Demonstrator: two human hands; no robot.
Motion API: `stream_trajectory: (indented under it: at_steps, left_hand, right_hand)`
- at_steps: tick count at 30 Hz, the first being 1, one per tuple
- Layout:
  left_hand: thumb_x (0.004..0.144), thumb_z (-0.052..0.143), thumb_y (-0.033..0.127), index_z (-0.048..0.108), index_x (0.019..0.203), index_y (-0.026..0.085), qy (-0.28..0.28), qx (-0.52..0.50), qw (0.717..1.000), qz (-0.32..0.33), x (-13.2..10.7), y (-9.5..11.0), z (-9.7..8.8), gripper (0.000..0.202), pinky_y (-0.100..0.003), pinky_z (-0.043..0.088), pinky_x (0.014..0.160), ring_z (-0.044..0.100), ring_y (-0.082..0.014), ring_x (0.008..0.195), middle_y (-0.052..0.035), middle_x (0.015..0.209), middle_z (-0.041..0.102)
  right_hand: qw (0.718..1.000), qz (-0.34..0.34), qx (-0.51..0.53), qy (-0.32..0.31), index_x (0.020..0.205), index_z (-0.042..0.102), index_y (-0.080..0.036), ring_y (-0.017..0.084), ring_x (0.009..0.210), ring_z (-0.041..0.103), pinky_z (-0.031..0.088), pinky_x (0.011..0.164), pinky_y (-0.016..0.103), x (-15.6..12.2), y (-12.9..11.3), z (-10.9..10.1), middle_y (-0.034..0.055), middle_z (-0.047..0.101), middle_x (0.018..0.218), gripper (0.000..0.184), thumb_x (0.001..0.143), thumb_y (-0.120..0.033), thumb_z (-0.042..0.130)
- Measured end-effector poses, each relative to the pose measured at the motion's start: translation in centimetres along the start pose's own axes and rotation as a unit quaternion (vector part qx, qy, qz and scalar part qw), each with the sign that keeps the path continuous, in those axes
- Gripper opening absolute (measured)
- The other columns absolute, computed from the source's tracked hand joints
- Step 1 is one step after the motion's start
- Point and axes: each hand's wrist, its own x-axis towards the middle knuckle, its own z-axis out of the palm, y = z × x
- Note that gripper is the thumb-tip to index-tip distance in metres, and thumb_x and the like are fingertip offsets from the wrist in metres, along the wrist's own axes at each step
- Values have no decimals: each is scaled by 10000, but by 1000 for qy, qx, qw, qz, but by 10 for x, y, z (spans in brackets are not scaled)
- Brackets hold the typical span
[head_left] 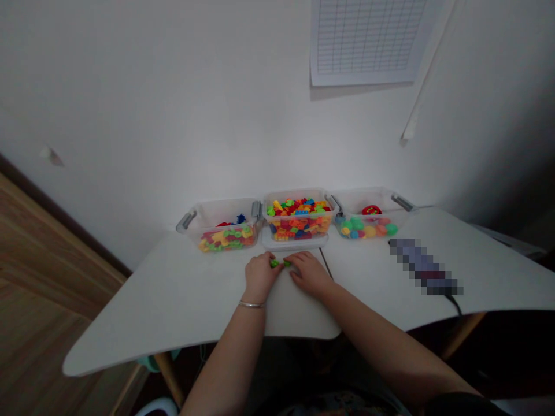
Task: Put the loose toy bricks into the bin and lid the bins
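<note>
Low over the white table (186, 300), my two hands meet in front of the middle bin. My left hand (261, 274), with a silver bracelet at the wrist, pinches a small green toy block (274, 263). Close beside it, my right hand (310, 274) has its thumb and fingertips closed on another small green block (287, 263). Fingers hide most of both pieces, and I cannot tell whether they touch each other. Just behind stands a clear bin (299, 214) heaped with colourful toy blocks, set on a pale lid (295, 244).
On the left, a clear bin (217, 211) holds colourful toy pieces. A right-hand bin (390, 216) contains coloured balls or eggs and a red round item (372, 211). A blurred-out device (422, 267) with a black cable lies at right. Behind rises a wall (173, 115) with a printed sheet (368, 43).
</note>
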Motion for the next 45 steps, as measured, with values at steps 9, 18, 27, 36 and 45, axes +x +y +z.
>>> stream_trajectory:
  at_steps: [9,18,27,36,45]
  left_hand:
    - [764,673,406,667,971,257,-7,-12,1000,7,1,-2,-2,255,-275,414,724,609,-192,855,-28,885,676]
    - [764,676,346,683,962,234,14,-36,998,40,1,-1,0,227,-295,435,808,593,-206,926,-59,963,644]
    - [791,651,304,651,1015,180,26,-59,996,55,1,1,-1,256,-324,437,819,583,-216,912,-76,950,680]
    - [777,679,287,656,1007,182,6,-113,990,82,3,1,1,254,-316,457,818,585,-208,907,-65,930,682]
    - [759,690,253,661,993,191,-1,-122,989,80,1,2,-1,244,-321,461,824,587,-208,910,-61,916,681]
  right_hand:
    - [999,32,-20,27,1028,630,-171,225,1017,548,433,936,362,1,-1,-1,77,674,1015,239,792,-169,594]
    - [995,56,-29,77,927,603,-188,236,892,575,470,829,381,-1,3,1,75,666,903,156,777,-172,565]
    - [936,-14,86,340,751,434,-234,211,907,586,461,832,381,21,23,-40,78,634,933,93,785,-209,516]
    - [918,55,42,389,781,474,-218,218,861,559,462,809,381,67,54,-87,80,609,894,23,769,-212,492]
    - [956,35,-75,281,881,638,-194,240,1008,580,399,967,451,71,62,-81,84,675,1023,176,842,-242,473]
